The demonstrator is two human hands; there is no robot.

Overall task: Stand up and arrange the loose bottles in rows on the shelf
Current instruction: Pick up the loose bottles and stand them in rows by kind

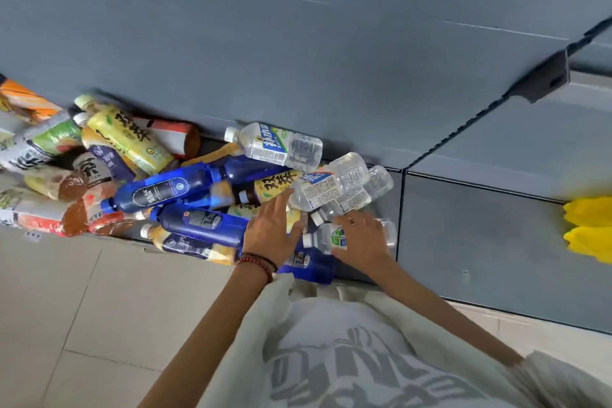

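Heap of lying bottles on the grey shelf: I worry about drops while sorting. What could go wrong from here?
1. The right hand grips a small clear plastic bottle; the two clear plastic bottles lying loose just behind it may roll when it is lifted.
2. The dark blue plastic bottle lies at the front edge of the grey shelf between the wrists; a nudge could send it to the tiled floor.

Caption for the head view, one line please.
Left hand open over a pile of fallen bottles on the grey shelf, right hand gripping a clear bottle.
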